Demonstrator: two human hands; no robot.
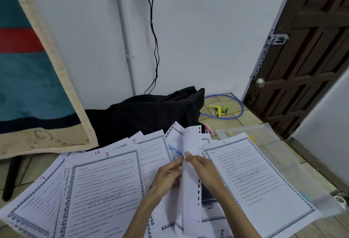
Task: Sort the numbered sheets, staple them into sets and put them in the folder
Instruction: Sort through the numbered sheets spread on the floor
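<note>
Printed sheets with pink handwritten numbers lie fanned across the floor in front of me: sheet 3 [105, 186] at centre left, sheet 7 [35, 202] at far left, sheet 5 [153, 151] behind, sheet 1 [258, 173] at right. Both hands hold one sheet [190, 179] up on edge in the middle. My left hand [166, 177] pinches it from the left and my right hand [202, 168] pinches it from the right. A clear plastic folder [264, 132] lies at right, partly under sheet 1. Yellow and green staplers [220, 109] sit far back on the tiles.
A black bag [147, 113] lies behind the sheets against the white wall. A blue cable loop [237, 109] rings the staplers. A pink stapler [208, 128] peeks out by the bag. A dark wooden door [309, 53] stands at right, a hanging cloth [37, 68] at left.
</note>
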